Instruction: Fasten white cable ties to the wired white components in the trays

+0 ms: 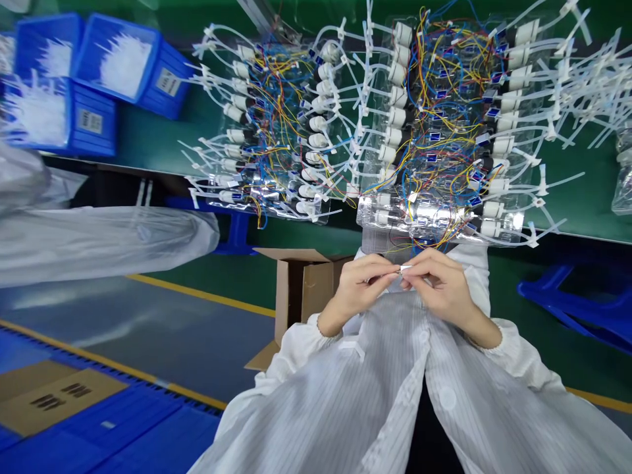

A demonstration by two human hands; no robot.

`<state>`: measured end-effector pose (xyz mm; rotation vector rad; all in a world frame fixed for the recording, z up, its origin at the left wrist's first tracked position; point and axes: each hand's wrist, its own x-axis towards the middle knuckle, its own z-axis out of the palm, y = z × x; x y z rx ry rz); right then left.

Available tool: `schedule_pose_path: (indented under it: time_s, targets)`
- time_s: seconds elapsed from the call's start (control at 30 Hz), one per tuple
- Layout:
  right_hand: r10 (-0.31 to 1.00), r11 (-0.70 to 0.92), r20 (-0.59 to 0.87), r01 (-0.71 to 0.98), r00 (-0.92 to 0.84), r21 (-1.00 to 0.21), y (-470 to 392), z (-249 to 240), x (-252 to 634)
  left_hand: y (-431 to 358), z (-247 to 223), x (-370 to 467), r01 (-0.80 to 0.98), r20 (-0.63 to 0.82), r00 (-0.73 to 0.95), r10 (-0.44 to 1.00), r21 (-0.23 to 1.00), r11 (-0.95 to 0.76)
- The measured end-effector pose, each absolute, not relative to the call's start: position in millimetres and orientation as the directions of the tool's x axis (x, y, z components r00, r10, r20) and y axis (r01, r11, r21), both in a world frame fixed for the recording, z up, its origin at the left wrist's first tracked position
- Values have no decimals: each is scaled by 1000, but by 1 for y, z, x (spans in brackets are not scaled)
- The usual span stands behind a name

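My left hand (pixel 364 282) and my right hand (pixel 441 284) meet in front of my chest, fingertips almost touching. Both are closed in a pinch on a small white piece (pixel 405 268); its exact kind is too small to make out, and the fingers cover most of it. Just beyond my hands, at the bench edge, lies a clear plastic tray (pixel 368 209). It bears rows of white cylindrical parts (pixel 395 117) with clear tubes, tangled with yellow, blue and red wires (pixel 439 118).
A similar loaded tray (pixel 320 212) lies to the left on the green bench (pixel 148 145). Blue bins (pixel 162 76) of white pieces stand far left, near another person's white sleeve (pixel 108 240). A cardboard box (pixel 316 289) is below, a blue stool (pixel 582 296) at right.
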<state>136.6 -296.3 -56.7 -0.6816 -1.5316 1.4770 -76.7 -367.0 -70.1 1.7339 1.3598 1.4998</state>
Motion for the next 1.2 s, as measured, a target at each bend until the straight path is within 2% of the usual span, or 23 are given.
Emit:
schedule_pose_path:
  time_s: [0.1,0.37,0.47,0.7,0.8,0.9,1.0,1.2]
  targets:
    - [867,61,168,-235,-469,-970,-302,-58,134,-371,-66,-83,356,436,-98,894,855,-378]
    - [837,-10,60,-125,-543,-992,-306,-55,129,-375,-66,-83,313,469,-167,867,860,-404]
    - [831,-47,38,-138,-556,-989,-304,-53,123,-378,-72,-85,317,468,-187,864,861,-398]
    - [787,-159,-28,-160,-616,-974,-299,-53,110,-388,-77,-103,306,429,-146,891,876,-372]
    - [789,-124,22,-194,-614,-973,-299,-51,106,-392,-73,-110,306,409,-131,903,883,-355]
    - [805,-47,93,-220,-586,-974,-301,-48,103,-394,-72,-112,313,447,-154,881,868,-385]
    - [792,-22,103,-196,-602,-980,-302,-48,100,-395,-75,-110,309,458,-176,871,866,-393]
    - [723,-200,-50,-140,-689,-970,-300,-54,94,-399,-77,-107,315,446,-210,870,873,-372]
